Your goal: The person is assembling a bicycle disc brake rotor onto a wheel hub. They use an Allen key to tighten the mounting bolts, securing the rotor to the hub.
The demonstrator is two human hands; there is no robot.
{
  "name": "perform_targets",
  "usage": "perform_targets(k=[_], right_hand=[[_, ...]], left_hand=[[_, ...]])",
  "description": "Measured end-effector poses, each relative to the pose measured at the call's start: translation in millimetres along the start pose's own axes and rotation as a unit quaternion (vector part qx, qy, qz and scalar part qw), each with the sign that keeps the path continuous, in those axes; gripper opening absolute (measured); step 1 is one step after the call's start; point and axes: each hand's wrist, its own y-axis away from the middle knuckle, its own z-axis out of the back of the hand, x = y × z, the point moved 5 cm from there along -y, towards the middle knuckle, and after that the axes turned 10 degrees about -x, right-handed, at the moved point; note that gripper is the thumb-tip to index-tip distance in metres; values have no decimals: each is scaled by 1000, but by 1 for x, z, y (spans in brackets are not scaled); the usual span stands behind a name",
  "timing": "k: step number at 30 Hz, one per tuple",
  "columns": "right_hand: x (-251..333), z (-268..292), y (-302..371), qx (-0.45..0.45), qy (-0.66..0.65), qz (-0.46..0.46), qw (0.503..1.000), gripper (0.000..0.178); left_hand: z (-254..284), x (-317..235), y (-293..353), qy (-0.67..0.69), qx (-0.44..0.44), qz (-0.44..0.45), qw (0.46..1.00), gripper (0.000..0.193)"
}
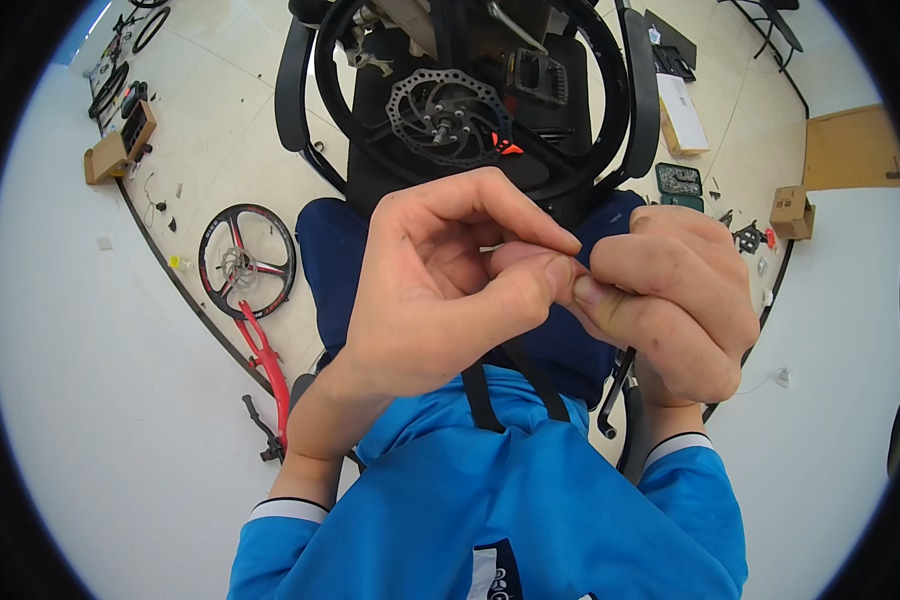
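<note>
The fingertips of both hands met just in front of the wearer's chest, and whatever small thing they might have held between them was hidden or too slight to make out. The left hand (435, 290) had its thumb and forefinger tips drawn close together in a pinch, the palm arched open behind them. The right hand (675, 305) was curled, its thumb pressed against the bent forefinger, and its fingertips touched those of the left (I could not tell whether anything sat in either grip).

The step in hand looked like fine two-handed fingertip work, done clear of any support. The next move seemed to call for one pinch kept steady while the other shifted, with light pressure, since a tiny piece could easily have slipped down onto the lap.

Just beyond the hands, a black wheel (327, 75) lay on a black chair (292, 90), with a perforated metal disc (452, 118) around its hub and a black pedal (538, 78) near it.

Farther out, on the floor at the left, were a three-spoked wheel (206, 262) and a red frame part (264, 352); at the right lay an open green case (679, 181) and a cardboard box (791, 213).
</note>
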Motion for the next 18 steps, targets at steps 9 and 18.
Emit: perform_targets(k=[9,18], right_hand=[[-7,-6,1,-27,-36,25,999,24],[-7,-3,2,-30,-38,14,999,21]], left_hand=[[10,4,-4,-3,-40,31,999,12],[6,4,-6,-31,-49,64,996,14]])
